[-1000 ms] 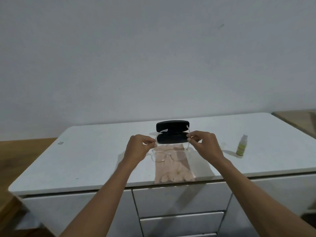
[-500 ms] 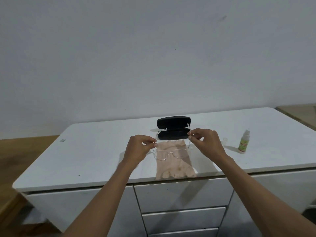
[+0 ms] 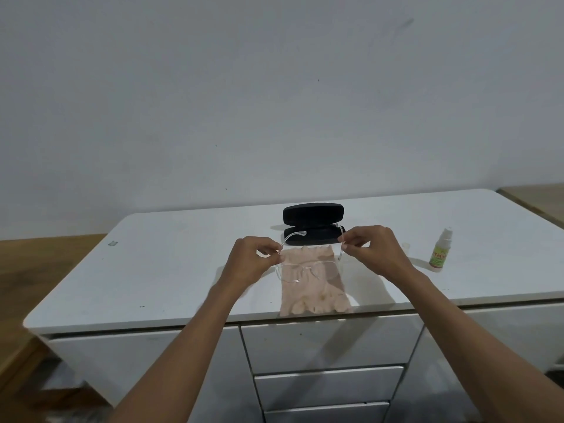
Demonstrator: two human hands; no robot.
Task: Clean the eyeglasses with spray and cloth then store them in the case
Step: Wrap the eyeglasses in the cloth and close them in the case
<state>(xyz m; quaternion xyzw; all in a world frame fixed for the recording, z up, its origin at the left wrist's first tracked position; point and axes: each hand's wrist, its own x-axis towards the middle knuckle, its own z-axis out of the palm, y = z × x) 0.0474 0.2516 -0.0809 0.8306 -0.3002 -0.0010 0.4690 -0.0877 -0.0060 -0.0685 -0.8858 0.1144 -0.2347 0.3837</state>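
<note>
Clear-framed eyeglasses [image 3: 305, 270] hang lenses-down just above a peach cloth [image 3: 314, 288] spread on the white cabinet top [image 3: 171, 270]. My left hand [image 3: 250, 264] pinches the left temple arm and my right hand [image 3: 375, 251] pinches the right one, both arms unfolded. Behind the cloth a black glasses case [image 3: 313, 222] stands with its lid up. A small green spray bottle [image 3: 440, 254] stands upright to the right, its clear cap [image 3: 405, 247] off beside it.
Drawers [image 3: 326, 340] run below the cabinet's front edge, close to the cloth's near end. Brown wooden surfaces show at the far left [image 3: 36, 270] and the far right [image 3: 537, 196]. A plain wall rises behind.
The camera view has shifted slightly, so the cabinet sits a bit lower and to the right in frame. My hands still hold the glasses by the temples over the cloth.
</note>
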